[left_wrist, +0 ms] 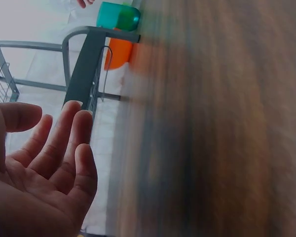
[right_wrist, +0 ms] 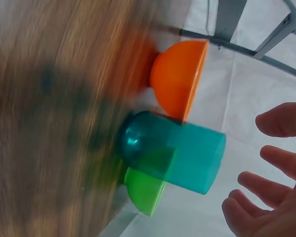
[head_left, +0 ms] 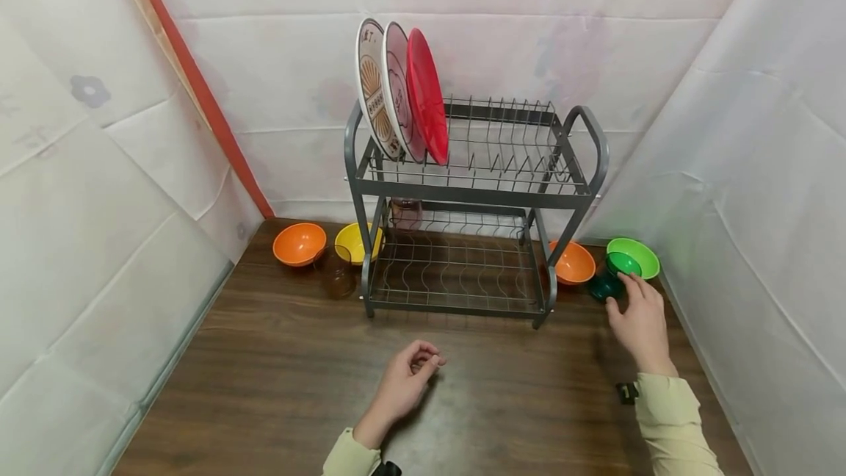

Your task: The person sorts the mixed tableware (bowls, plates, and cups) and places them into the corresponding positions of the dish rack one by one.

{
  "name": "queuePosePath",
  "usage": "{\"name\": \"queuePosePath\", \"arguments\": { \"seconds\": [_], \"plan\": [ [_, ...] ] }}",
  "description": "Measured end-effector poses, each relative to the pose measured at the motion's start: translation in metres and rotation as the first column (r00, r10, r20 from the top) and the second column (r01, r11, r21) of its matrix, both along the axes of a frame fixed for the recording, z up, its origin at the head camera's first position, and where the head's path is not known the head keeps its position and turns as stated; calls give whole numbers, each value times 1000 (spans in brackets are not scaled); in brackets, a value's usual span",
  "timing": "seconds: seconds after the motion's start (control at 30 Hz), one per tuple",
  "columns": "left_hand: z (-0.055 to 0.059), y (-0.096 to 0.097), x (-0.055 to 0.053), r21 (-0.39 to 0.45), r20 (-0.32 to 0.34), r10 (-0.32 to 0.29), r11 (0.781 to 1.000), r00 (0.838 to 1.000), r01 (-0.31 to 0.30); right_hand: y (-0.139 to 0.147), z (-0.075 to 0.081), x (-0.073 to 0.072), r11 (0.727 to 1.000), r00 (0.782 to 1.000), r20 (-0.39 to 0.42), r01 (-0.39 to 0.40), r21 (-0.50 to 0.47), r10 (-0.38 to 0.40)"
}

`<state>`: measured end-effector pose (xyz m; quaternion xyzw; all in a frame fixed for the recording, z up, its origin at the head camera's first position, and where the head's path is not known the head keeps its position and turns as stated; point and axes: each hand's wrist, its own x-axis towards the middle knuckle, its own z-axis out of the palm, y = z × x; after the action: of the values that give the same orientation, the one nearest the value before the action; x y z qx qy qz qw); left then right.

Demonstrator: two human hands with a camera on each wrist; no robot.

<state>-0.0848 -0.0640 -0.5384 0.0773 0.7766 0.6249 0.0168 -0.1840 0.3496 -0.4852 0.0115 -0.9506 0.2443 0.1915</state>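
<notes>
Head view: a person's right hand, thumb and fingers spread in a loose curve, hangs just beside a teal cup standing on the wood-grain table, near an orange bowl and a green bowl, right of a gray dish rack. The right wrist camera shows a gap between hand and cup. Before the rack, the left hand has fingers loosely bent, thumb apart. A red plate stands on edge in the upper tier.
</notes>
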Motion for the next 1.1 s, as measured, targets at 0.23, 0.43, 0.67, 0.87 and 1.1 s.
{"name": "queuePosePath", "arguments": {
  "seconds": [0.23,0.43,0.67,0.87,1.1],
  "plan": [
    [-8,-13,3,-18,35,52,999,998,-51,13,-3,-14,998,998,62,-32,49,29],
    [-10,-20,2,-23,52,71,997,996,-69,18,-5,-23,996,995,81,-62,68,57],
    [-14,-26,2,-46,40,102,994,994,-100,20,-10,-30,991,990,121,-83,102,71],
    [-12,-30,1,-84,44,125,989,991,-122,19,-12,-34,988,990,123,-88,125,72],
    [-17,-35,2,-59,45,139,989,989,-137,16,-14,-37,985,998,18,-61,164,59]
  ]
}}
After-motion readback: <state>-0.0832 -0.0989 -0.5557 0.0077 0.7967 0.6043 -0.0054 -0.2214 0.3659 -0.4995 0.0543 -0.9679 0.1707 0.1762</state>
